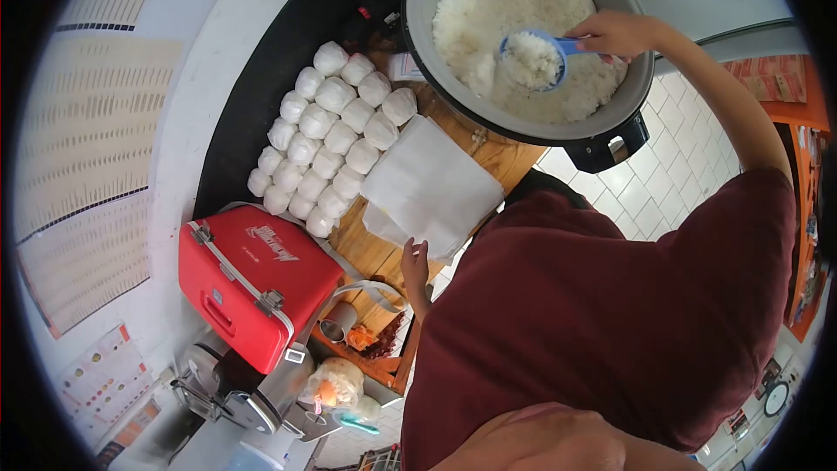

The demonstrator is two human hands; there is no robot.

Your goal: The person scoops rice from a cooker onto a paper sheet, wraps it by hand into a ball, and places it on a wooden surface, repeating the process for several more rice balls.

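My right hand [615, 35] is closed around the handle of a blue scoop [559, 45]. White cooked rice [534, 61] fills the scoop's bowl, which is over more rice [514, 0] inside a large grey rice cooker [643, 92]. My left hand [417, 269] has its fingers apart, fingertips right at the near edge of a stack of white paper sheets [432, 176]. Beyond the stack, several rounded white paper-wrapped bundles [327, 135] sit close together in rows, some piled on others.
A red cooler box [253, 270] with a grey strap stands beside the bundles on the wooden table [353, 235]. A metal cup [338, 323] and orange food [361, 337] are near the table's end. The cooker's black side handle [610, 146] sticks out toward me.
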